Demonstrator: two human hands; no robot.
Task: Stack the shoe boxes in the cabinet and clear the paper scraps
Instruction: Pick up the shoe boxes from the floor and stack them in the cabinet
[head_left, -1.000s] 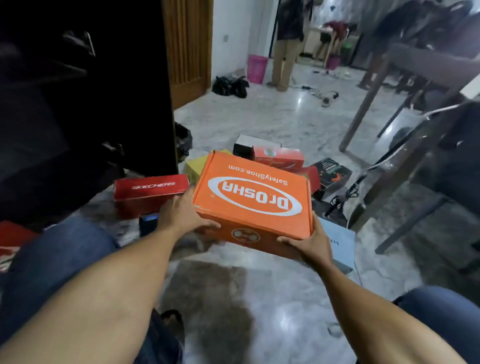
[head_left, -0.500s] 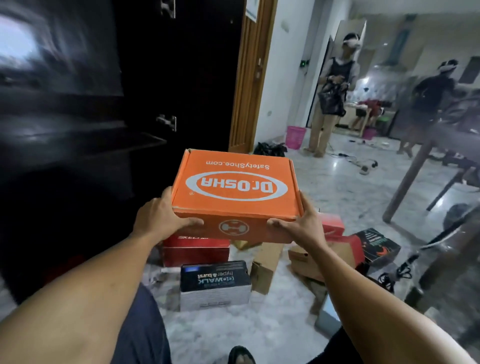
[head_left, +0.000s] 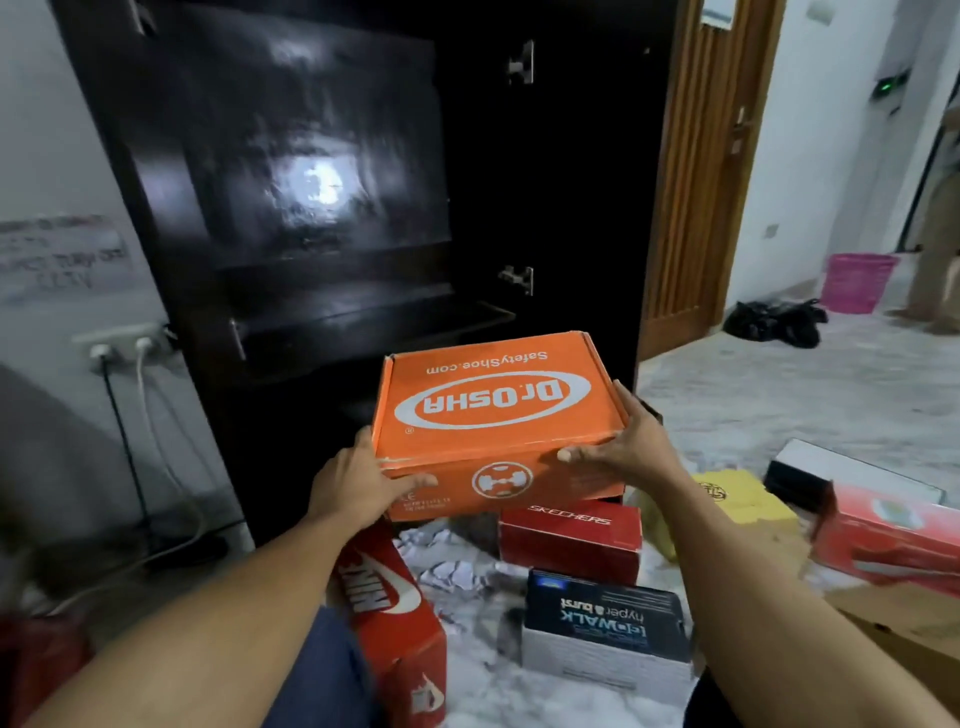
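I hold an orange Dr.OSHA shoe box (head_left: 493, 400) in the air in front of the open dark cabinet (head_left: 332, 171). My left hand (head_left: 358, 483) grips its near left corner, my right hand (head_left: 618, 447) its right side. The box is level, just below and in front of the cabinet's shelf (head_left: 374, 317). On the floor beneath lie a red Skechers box (head_left: 571, 540), a red Nike box (head_left: 395, 618), a dark Go Walk box (head_left: 602, 629) and crumpled white paper scraps (head_left: 447, 571).
A yellow box (head_left: 737, 499), a red box (head_left: 883, 530) and a black-and-white box (head_left: 831, 473) lie on the marble floor at right. Wall sockets with cables (head_left: 119, 348) are left of the cabinet. A wooden door (head_left: 696, 171), pink bin (head_left: 857, 280) and black bags (head_left: 774, 322) stand beyond.
My view has swung left toward the cabinet. The orange box, held in both hands throughout, has risen off the floor pile and moved closer to the cabinet opening.
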